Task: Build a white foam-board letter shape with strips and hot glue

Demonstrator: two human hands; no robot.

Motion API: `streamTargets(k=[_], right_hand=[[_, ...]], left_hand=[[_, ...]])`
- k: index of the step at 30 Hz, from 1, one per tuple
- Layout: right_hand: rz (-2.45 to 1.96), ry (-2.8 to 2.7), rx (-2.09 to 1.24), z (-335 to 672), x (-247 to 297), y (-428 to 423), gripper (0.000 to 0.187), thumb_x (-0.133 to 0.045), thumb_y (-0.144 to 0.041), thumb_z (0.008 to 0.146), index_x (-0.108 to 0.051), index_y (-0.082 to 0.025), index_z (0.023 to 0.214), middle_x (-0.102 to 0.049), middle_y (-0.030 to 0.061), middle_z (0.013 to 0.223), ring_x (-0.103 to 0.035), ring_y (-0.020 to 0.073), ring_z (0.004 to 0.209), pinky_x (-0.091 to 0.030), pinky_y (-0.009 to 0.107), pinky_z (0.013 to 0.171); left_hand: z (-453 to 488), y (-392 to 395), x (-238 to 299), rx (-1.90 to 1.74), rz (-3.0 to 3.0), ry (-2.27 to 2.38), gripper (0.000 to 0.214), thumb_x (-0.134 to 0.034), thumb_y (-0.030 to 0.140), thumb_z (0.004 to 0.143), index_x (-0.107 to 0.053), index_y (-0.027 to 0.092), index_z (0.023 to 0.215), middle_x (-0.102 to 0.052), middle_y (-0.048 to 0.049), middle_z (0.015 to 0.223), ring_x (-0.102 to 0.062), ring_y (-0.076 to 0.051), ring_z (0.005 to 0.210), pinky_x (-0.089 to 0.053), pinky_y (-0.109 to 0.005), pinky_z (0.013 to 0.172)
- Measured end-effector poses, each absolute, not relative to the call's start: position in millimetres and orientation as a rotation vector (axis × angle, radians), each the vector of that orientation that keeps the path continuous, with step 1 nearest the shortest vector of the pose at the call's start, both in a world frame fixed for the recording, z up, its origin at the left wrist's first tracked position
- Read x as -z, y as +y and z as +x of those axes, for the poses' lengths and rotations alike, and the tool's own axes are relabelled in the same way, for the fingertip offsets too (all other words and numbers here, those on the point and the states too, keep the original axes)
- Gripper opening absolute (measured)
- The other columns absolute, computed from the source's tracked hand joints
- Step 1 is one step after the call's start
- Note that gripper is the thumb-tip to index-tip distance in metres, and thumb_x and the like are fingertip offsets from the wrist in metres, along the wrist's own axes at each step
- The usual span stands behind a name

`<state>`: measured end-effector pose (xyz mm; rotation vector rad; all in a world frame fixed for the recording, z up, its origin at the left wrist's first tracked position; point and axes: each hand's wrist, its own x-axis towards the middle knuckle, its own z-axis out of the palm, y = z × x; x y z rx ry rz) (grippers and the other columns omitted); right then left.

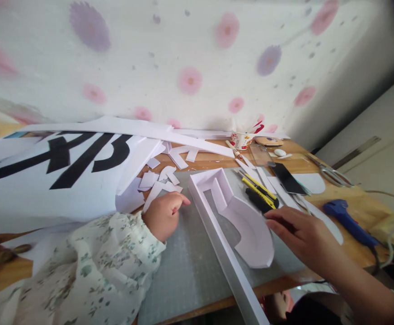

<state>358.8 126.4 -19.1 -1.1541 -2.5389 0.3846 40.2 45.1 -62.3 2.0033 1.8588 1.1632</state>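
Observation:
My left hand (165, 214), in a floral sleeve, rests on the grey cutting mat (190, 266) with its fingers curled and the index finger pointing at white paper scraps (159, 180); I see nothing in it. My right hand (298, 234) lies flat with its fingers stretched out. Its fingertips are at the right edge of a white foam-board shape (247, 225) with raised walls. They are also just below two yellow-and-black utility knives (260, 189). The shape's long white side strip (217, 230) runs toward the table's front edge.
A large white sheet with black strokes (64, 158) covers the left. A dark phone (287, 177), scissors (332, 174), a blue glue gun (346, 219) with its cable, a paper cup (241, 140) and a tape roll (268, 141) lie at the right and back. A flowered curtain hangs behind.

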Motion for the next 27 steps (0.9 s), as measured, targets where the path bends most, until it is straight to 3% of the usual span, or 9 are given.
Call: streamTargets(k=[3, 6, 16, 27], right_hand=[[-1.202, -2.551, -0.380, 351.5, 20.9, 128.0, 0.028, -0.046, -0.041, 0.094, -0.067, -0.023, 0.096, -0.071, 0.0048, 0.087, -0.067, 0.0198, 0.075, -0.051, 0.031, 0.065], [-1.216, -2.554, -0.335, 345.3, 22.8, 129.7, 0.028, -0.048, -0.042, 0.093, -0.068, -0.023, 0.092, -0.072, 0.0050, 0.085, -0.068, 0.0203, 0.072, -0.051, 0.031, 0.061], [-1.245, -2.578, -0.228, 336.8, 31.8, 137.7, 0.033, -0.046, -0.045, 0.091, -0.068, -0.024, 0.079, -0.067, 0.0002, 0.064, -0.062, 0.0176, 0.053, -0.041, 0.029, 0.050], [-1.160, -2.567, -0.313, 362.7, 29.8, 159.5, 0.031, -0.047, -0.046, 0.090, -0.070, -0.026, 0.081, -0.073, 0.0034, 0.076, -0.068, 0.0231, 0.064, -0.049, 0.032, 0.055]], left_hand=[[39.5, 44.1, 64.1, -1.059, 2.038, 1.869, 0.033, -0.036, -0.003, 0.061, -0.061, 0.019, 0.065, -0.075, 0.0004, 0.083, -0.070, -0.015, 0.078, -0.052, -0.025, 0.069], [40.5, 42.7, 67.0, -0.993, 2.129, 1.834, 0.039, -0.039, -0.002, 0.063, -0.067, 0.020, 0.077, -0.074, 0.0004, 0.079, -0.069, -0.015, 0.077, -0.053, -0.026, 0.070], [56.6, 27.3, 64.3, -0.761, 2.449, 1.675, 0.027, -0.042, -0.001, 0.071, -0.060, 0.019, 0.069, -0.067, -0.0029, 0.074, -0.065, -0.016, 0.073, -0.052, -0.027, 0.069], [42.5, 33.5, 58.5, -0.720, 2.349, 1.987, 0.033, -0.042, -0.003, 0.068, -0.060, 0.021, 0.082, -0.065, -0.0003, 0.069, -0.064, -0.017, 0.067, -0.047, -0.026, 0.063]])
